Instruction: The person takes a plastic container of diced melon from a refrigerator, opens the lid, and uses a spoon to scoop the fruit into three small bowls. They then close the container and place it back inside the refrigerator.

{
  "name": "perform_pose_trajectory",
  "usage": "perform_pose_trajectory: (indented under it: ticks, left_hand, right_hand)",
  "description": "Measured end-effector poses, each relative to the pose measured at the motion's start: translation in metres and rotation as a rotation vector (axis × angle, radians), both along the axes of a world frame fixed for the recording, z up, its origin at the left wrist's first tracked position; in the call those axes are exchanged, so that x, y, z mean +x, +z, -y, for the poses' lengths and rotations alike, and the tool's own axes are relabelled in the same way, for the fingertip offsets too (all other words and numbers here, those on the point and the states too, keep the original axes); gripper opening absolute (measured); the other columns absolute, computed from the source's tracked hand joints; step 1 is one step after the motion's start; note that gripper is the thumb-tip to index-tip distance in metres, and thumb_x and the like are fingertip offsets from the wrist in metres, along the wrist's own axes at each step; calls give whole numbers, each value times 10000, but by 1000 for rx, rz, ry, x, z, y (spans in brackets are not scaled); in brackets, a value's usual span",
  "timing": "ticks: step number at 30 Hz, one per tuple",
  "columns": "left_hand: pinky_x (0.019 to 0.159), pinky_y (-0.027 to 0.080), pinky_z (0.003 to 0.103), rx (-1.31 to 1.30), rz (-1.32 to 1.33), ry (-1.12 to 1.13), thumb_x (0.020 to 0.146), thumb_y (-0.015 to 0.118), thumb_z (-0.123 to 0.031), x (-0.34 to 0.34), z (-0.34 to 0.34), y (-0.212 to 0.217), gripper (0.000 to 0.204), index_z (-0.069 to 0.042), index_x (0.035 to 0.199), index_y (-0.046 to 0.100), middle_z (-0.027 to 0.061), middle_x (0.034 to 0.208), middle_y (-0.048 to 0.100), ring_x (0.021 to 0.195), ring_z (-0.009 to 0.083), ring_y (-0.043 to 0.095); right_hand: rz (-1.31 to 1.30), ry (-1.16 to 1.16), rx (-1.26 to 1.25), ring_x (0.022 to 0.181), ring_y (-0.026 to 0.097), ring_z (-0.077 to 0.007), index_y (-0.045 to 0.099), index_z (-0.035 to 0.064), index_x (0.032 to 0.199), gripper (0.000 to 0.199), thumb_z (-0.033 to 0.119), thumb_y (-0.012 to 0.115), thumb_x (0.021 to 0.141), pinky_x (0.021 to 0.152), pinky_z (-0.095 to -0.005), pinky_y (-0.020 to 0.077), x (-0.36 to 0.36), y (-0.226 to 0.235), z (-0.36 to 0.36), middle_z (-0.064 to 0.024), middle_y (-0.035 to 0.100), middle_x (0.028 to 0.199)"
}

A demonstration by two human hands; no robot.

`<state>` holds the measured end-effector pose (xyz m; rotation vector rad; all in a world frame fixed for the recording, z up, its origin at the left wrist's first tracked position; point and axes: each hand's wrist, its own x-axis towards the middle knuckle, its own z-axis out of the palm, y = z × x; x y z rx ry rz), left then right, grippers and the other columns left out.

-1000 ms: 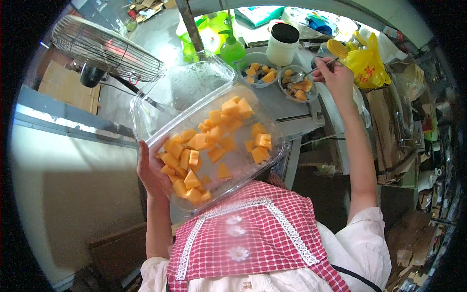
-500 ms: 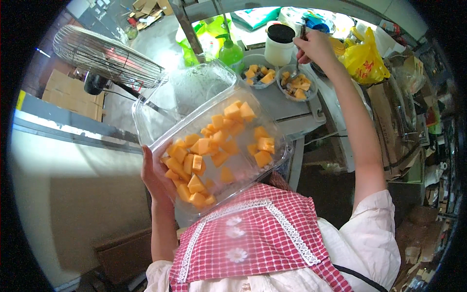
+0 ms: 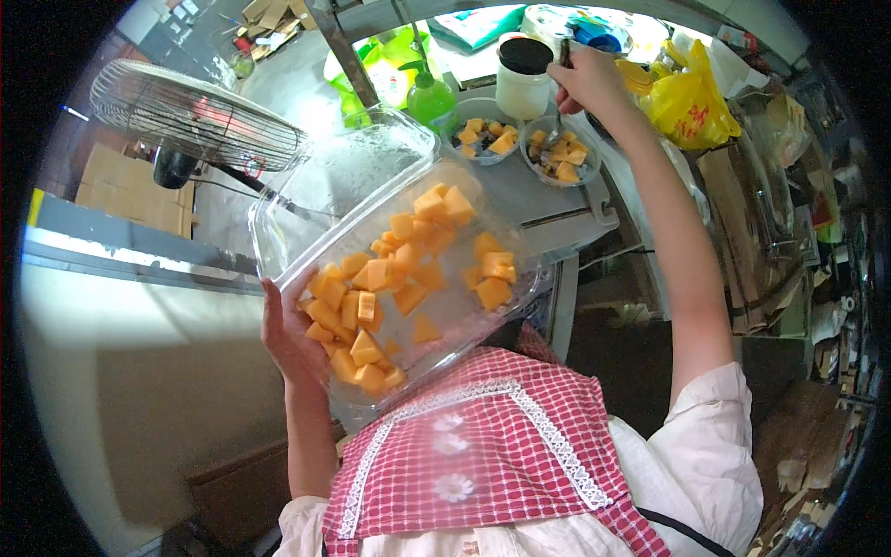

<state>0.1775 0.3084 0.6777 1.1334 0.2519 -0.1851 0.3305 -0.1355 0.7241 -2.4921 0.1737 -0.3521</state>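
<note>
My left hand (image 3: 292, 339) is closed round the side of a clear plastic clamshell box (image 3: 336, 243), held tilted in front of my apron. Orange fruit cubes (image 3: 376, 274) lie scattered in it, and its clear lid (image 3: 362, 162) hangs open. At the far right my right hand (image 3: 594, 85) grips the upper handle of a metal spoon (image 3: 557, 128). The spoon's lower end dips into a clear round bowl (image 3: 538, 171) of orange cubes and darker bits. A second clear bowl (image 3: 501, 160) with similar contents stands to its left.
Behind the bowls stand a white tub (image 3: 522, 95) with dark contents and a green pump bottle (image 3: 430, 97). A yellow plastic bag (image 3: 691, 107) lies to the right. At the left is a standing fan (image 3: 195, 111). A metal frame bar (image 3: 348, 56) rises near the bottle.
The whole view has shifted slightly, so the box, bowls and tub sit a little further left. Both hands keep their holds, with the spoon still in the right bowl.
</note>
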Motion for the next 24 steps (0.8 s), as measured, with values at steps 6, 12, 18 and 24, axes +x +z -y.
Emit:
perform_pose_trajectory:
  ticks: [6,12,18,24]
  left_hand:
    - [987,443,439,67,52,63,860,498,-689,-2,5,0,902,105,1288,463,270,1247,515,1119,352,555]
    - [988,441,429,91,37,123,870,474,-691,-6,7,5,887,102,1268,485,258,1223,537,1109,343,559]
    - [969,458,439,5,36,91,881,485,-665,-4,3,1,872,105,1288,452,277,1222,533,1096,353,569]
    - [982,448,446,35,44,98,876,496,-663,-6,11,10,882,116,1288,448,291,1234,523,1112,368,560]
  right_hand:
    - [45,-32,227,529,670,-157,642,-29,874,291,254,591,918,504,-263,562,-19,-8,8,-112,672,661]
    - [181,20,610,626,672,-141,648,12,916,219,231,645,913,604,-264,574,-75,-37,30,-74,671,739]
    - [330,80,708,691,677,-143,657,6,968,197,196,651,916,649,-276,578,-104,-55,30,-82,677,789]
    - [263,-24,468,638,705,-144,661,-13,912,283,265,610,932,585,-254,554,-83,-48,17,-92,706,717]
